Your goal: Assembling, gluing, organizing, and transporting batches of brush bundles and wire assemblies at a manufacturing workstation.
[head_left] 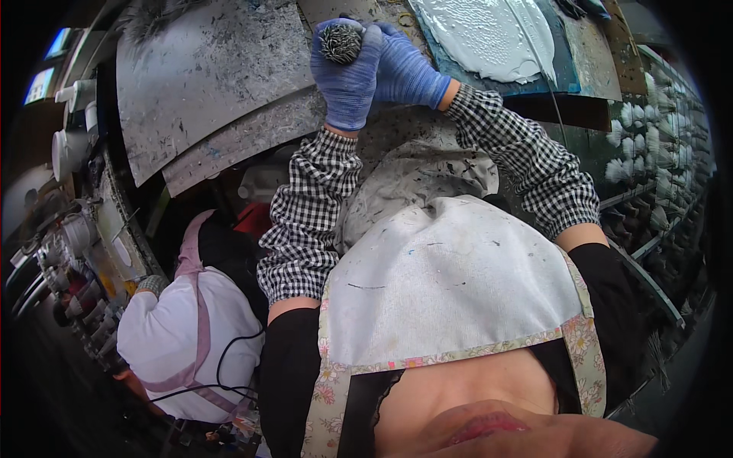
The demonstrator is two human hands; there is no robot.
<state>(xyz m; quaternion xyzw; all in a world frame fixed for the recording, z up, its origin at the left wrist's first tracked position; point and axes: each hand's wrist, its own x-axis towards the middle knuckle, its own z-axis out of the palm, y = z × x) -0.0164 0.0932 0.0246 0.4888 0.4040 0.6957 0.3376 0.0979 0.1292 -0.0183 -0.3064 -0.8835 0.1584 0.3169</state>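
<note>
My left hand (347, 88), in a blue knit glove, is closed around a round bundle of dark bristles (340, 43). The bristle tips point up out of the grip, and whatever lies below them is hidden by the glove. Pressed up beside it is my right hand (408, 70), gloved the same way, with its fingers curled in behind the left one. What those fingers hold, if anything, does not show. Both hands are above the near edge of a paint-spattered work surface (221, 72).
White paste coats a blue-edged board (565, 65) right of my hands. A bristly clump (145, 19) lies at the far left. Racks of white-tufted pieces (649, 137) stand at the right. A co-worker in a white top (195, 328) sits at my left. Stained cloth (420, 179) hangs below my hands.
</note>
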